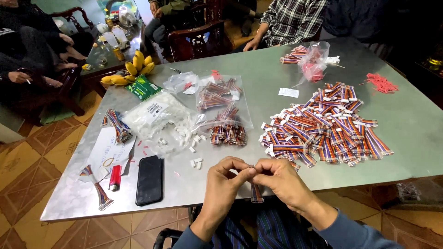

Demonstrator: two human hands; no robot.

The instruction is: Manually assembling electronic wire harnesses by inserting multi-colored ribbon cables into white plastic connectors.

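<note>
Where hands (251, 177) meet, striped cable (256, 193)

You have striped ribbon cables (323, 127) piled in red, blue, orange and white bands; the table (410, 124) shows plain grey; the phone (150, 180) is black; the lighter (115, 178) red; the bananas (131, 70) yellow; the packet (143, 87) green; a neighbour's shirt (295, 18) checked black and white.

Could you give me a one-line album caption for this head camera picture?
Left hand and right hand pinch a striped ribbon cable at a metal table heaped with ribbon cables.
</note>
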